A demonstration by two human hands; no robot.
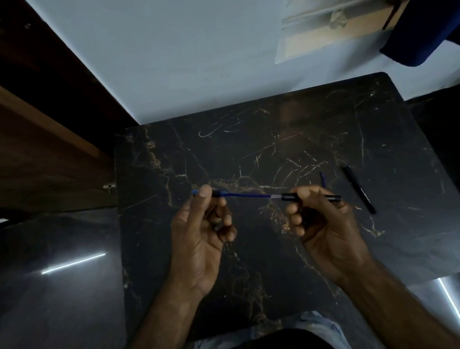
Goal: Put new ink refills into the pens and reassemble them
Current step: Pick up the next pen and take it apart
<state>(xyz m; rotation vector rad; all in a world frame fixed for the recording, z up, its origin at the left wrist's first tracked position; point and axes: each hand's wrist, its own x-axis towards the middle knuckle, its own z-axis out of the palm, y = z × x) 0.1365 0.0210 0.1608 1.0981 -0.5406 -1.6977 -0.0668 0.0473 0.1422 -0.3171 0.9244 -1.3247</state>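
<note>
Left hand pinches refill; right hand grips barrel; refill apparently coaxial, bridging both.

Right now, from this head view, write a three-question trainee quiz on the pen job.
1. True or false: the blue refill is fully seated in the black barrel.
2. Which hand grips the barrel: A left hand, B right hand?
3. Fill in: a second black pen lies on the marble ____.

Key: 1 false, a long stretch shows between the hands; 2 B; 3 table.
</note>
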